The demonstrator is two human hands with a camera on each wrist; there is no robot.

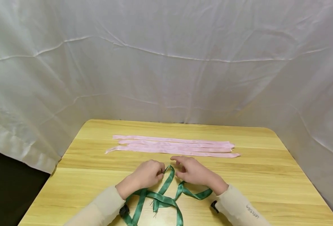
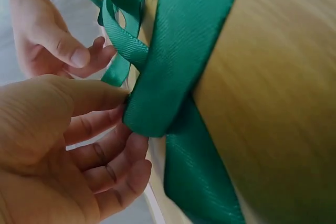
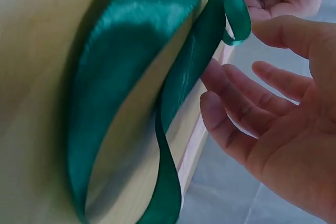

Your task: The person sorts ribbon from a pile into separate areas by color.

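left hand (image 1: 145,174) sits near the middle of the table's near half, fingers curled; thumb and fingertips (image 2: 123,109) pinch the folded tip of the green ribbon (image 1: 166,180). the left wrist view shows the fold wrapped back on itself right at the thumb pad.

right hand (image 1: 193,171) lies just beside it, to its right, fingers loosely spread and slightly bent, holding nothing. in the right wrist view its fingertips (image 3: 212,74) are at or nearly on the edge of the ribbon strand; contact cannot be told for sure.

key relation: the pinched loop stands between the two hands, its long axis running from the fold back toward the near edge of the table (image 1: 268,175), leaning a little to the person's left. the left hand is the nearer one, already on it; the right hand is a short gap to the side.

outward: the rest of the green ribbon crosses itself in a loose tangle between the wrists, ends trailing off the near edge. beyond the hands, toward the far edge, four pink ribbon strips (image 1: 173,146) lie flat, parallel to that edge, well apart from the green one.

behind the table hangs a white sheet (image 1: 166,62).
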